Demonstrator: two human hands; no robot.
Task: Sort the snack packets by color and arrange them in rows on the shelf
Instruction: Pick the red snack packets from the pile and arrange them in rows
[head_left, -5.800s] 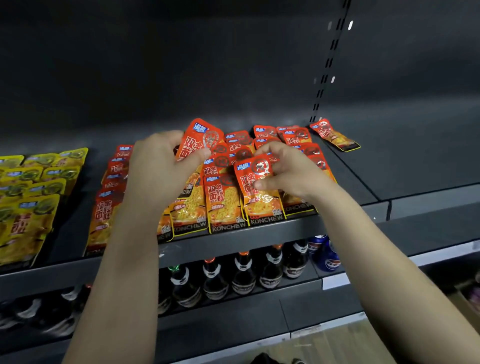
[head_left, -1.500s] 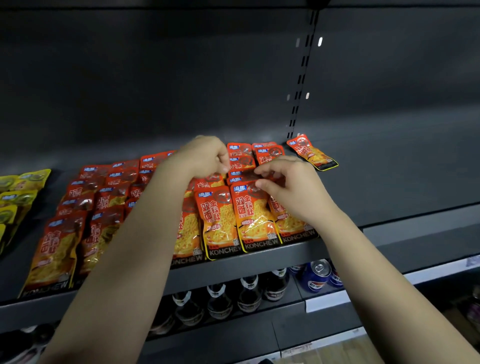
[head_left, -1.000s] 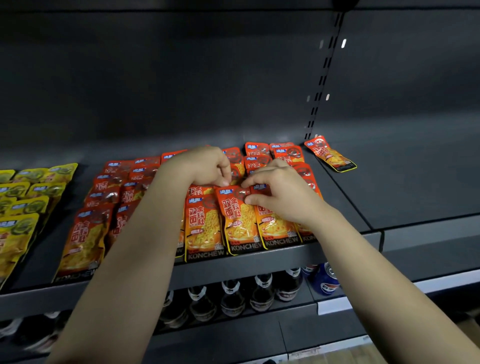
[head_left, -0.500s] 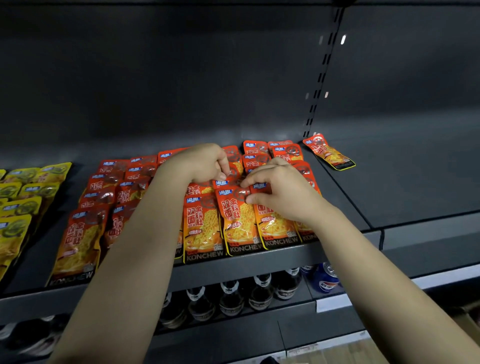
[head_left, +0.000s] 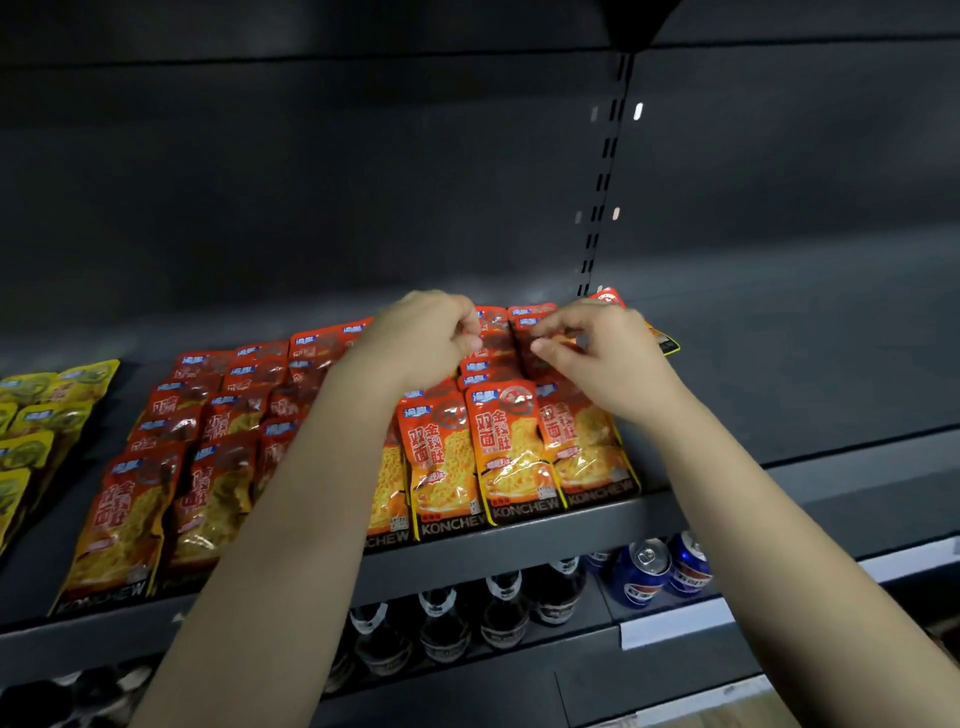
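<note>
Red snack packets (head_left: 511, 447) lie in overlapping rows on the dark shelf (head_left: 727, 483), several columns wide. Yellow packets (head_left: 39, 415) lie in rows at the far left. My left hand (head_left: 421, 340) hovers over the back rows, its curled fingertips pinching the edge of a red packet (head_left: 491, 338). My right hand (head_left: 602, 356) pinches the top of the neighbouring red packet (head_left: 530, 327) between thumb and forefinger. One loose red packet (head_left: 609, 299) lies askew behind my right hand, mostly hidden by it.
The shelf's right section (head_left: 805, 364) is bare dark metal past a slotted upright (head_left: 602, 182). Dark bottles (head_left: 501, 613) and blue cans (head_left: 649, 571) stand on the lower shelf. A higher shelf overhangs at the top.
Both hands have moved from the front row of red packets toward the back rows. The front packets now lie uncovered and flat.
</note>
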